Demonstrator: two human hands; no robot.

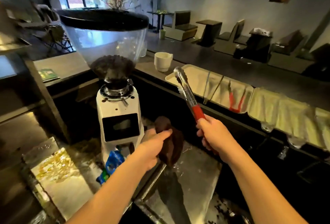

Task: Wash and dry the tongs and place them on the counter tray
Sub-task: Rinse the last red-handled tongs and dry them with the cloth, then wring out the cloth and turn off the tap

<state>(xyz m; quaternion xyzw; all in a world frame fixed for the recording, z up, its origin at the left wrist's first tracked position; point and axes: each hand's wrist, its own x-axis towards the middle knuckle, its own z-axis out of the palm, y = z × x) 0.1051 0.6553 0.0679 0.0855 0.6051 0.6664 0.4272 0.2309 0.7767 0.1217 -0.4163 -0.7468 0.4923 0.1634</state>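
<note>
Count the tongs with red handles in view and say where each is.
2. One red-handled tongs is held up in the right hand; another lies on the counter tray. More may be hidden.

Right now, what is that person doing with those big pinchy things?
A person's right hand holds red-handled tongs by the handle, tips pointing up toward the counter tray. The left hand grips a dark brown cloth above the wet steel sink. More tongs already lie on the tray, beside a white cup. A coffee grinder stands at the left.
</note>
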